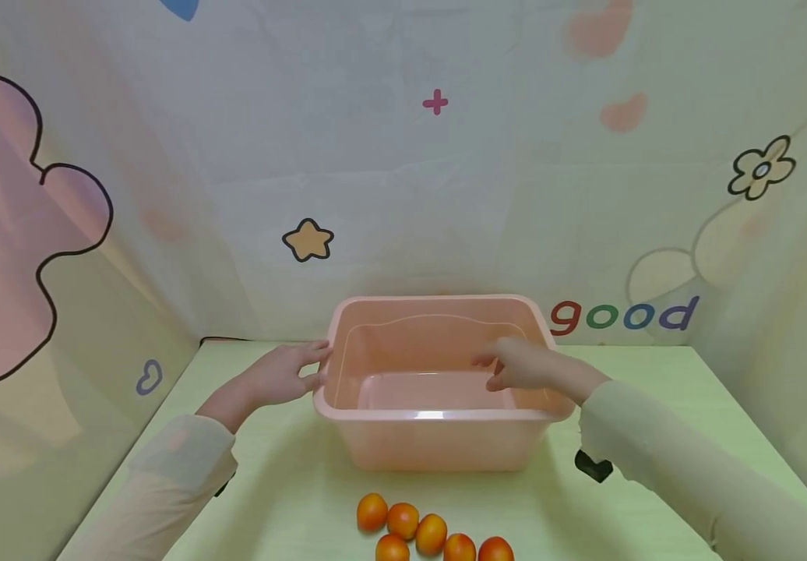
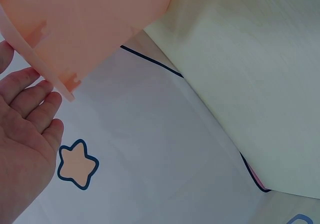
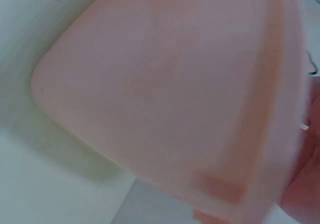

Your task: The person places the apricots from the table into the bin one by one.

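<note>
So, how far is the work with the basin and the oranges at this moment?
Done: the pink basin stands on the table, and five oranges lie in front of it. In hand: the left hand touches the basin's left rim with straight fingers, and the right hand reaches over the right rim; neither holds an orange. Left: the basin looks empty, so every orange is outside it.

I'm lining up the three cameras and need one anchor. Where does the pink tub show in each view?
Head: the tub sits mid-table, between the left hand and the right hand.
Left wrist: its rim and wall fill the top left corner, by the fingertips.
Right wrist: its blurred wall fills most of the frame.
Shared landmark: the pale green table, seen in all three.
</note>
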Tool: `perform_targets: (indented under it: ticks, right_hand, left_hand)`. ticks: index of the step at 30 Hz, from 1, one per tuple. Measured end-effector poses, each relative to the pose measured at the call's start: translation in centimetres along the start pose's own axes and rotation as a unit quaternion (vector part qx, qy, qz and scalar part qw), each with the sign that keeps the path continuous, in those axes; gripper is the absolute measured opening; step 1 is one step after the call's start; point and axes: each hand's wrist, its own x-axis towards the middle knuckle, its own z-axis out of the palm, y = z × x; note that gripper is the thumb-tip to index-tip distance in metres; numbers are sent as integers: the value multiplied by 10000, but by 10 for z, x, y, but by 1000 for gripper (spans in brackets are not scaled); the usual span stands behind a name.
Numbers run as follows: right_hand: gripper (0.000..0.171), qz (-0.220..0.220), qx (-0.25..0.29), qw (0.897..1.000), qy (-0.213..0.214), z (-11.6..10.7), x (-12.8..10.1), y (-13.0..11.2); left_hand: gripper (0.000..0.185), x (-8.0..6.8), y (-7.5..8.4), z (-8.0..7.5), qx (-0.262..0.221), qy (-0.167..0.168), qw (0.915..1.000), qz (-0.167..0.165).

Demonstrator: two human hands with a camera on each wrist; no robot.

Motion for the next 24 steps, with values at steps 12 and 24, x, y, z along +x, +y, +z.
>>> perform_targets:
  ticks: [12,24]
  right_hand:
    - [31,-661,-201,9952,694,-16,-51,-31]
    - [25,-1297,280,9910,165,6,-85,-46]
  left_hand:
    - [51,2,-1,0,-15,-16,10000,-53]
    - [51,2,0,0,16,-13,10000,-35]
